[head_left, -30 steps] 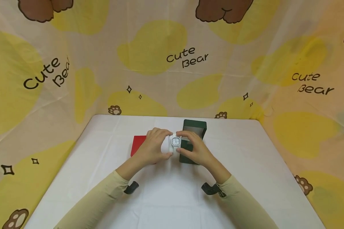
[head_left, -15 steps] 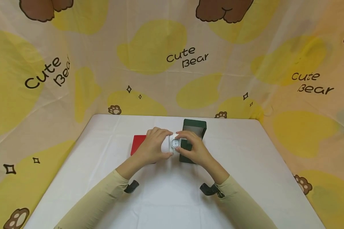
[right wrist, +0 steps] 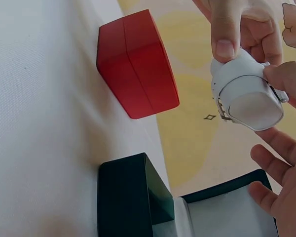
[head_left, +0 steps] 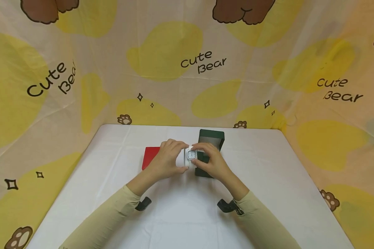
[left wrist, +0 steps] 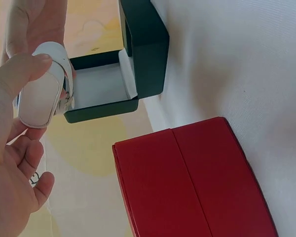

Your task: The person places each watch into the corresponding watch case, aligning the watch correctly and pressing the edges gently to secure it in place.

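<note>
A wristwatch with a white strap and squarish pale case sits around a white watch pillow, between both hands above the table. My left hand grips the pillow's left end, fingers at the far side and thumb at the near side. From the right, my right hand pinches the watch at its far and near edges. In the right wrist view the strap's metal buckle shows along the pillow's side. The pillow's rounded right end faces that camera.
Behind my right hand stands an open green box, lid raised, its pale lining visible. A closed red box rests partly behind my left hand. Both are on the white-covered table, with a patterned cloth hanging behind it.
The watch shifts slightly toward me, then slightly back and to the right. My right hand moves a little with it; the left hand and both boxes stay nearly in place.
</note>
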`<state>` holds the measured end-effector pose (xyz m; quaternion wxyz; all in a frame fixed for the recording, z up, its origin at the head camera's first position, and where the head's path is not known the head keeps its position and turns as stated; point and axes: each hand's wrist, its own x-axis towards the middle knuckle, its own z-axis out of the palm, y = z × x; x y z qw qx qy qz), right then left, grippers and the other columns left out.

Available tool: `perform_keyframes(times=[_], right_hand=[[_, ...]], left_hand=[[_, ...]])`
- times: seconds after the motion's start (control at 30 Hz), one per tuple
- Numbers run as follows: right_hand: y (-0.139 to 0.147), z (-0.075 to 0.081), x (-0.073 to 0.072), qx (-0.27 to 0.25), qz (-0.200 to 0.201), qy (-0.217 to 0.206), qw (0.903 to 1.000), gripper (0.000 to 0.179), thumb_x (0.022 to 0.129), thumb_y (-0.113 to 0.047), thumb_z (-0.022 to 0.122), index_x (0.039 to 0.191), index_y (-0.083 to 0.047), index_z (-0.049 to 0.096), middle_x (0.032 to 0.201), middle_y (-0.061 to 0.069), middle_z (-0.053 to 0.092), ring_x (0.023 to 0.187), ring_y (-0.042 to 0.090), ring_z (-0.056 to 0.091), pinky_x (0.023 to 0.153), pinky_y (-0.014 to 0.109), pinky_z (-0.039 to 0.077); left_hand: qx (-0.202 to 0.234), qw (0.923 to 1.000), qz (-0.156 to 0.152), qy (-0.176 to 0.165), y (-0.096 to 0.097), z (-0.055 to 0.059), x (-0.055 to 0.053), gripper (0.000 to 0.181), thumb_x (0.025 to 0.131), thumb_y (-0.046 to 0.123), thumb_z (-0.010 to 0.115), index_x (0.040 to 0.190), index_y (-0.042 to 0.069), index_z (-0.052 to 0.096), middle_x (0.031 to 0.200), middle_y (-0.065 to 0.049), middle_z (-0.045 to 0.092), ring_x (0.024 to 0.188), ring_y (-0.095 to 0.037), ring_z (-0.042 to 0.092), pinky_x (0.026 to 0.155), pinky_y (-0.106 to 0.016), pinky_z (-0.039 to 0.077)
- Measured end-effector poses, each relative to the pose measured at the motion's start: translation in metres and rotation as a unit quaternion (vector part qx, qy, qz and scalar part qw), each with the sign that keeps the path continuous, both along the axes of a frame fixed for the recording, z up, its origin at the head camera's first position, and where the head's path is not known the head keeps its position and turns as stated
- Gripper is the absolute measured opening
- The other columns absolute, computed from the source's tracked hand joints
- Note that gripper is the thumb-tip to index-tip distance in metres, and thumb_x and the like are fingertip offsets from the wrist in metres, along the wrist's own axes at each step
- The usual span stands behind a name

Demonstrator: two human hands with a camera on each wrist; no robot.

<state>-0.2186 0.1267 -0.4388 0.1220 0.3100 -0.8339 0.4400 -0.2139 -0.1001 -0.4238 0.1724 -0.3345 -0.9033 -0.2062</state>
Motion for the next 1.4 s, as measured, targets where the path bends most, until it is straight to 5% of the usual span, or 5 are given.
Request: perform_keyframes(times=[0.37,0.77,1.4], right_hand=[[0.000,0.001,-0.002,0.013,0.018,0.015,0.9997,0.039,0.081,-0.034,0.077,0.117,-0.030,0.062,0.131,-0.009,0.057,0.121,0.015,0.048,0.100,0.046,0.040],[0.018,0.003,0.004,0.100,0.025,0.005,0.9946,0.079,0.077,-0.042,0.079,0.144,-0.027,0.041,0.140,-0.008,0.049,0.131,0.019,0.040,0.107,0.052,0.032],[0.038,0.009,-0.006,0.141,0.003,0.026,0.9896,0.077,0.073,-0.045,0.081,0.139,-0.021,0.048,0.135,-0.006,0.053,0.131,0.017,0.041,0.110,0.053,0.023]], left_hand=[[0.007,0.9994,0.012,-0.033,-0.002,0.003,0.002,0.075,0.067,0.043,0.085,0.130,0.016,0.053,0.127,0.004,0.056,0.115,-0.016,0.044,0.096,-0.040,0.034],[0.012,0.9983,0.005,-0.056,0.002,0.005,0.002,0.074,0.069,0.042,0.084,0.131,0.018,0.052,0.128,0.006,0.056,0.115,-0.014,0.043,0.097,-0.038,0.035],[0.042,0.9970,0.000,-0.065,0.019,0.001,-0.008,0.073,0.067,0.039,0.086,0.129,0.019,0.054,0.125,0.007,0.059,0.111,-0.011,0.046,0.098,-0.037,0.036]])
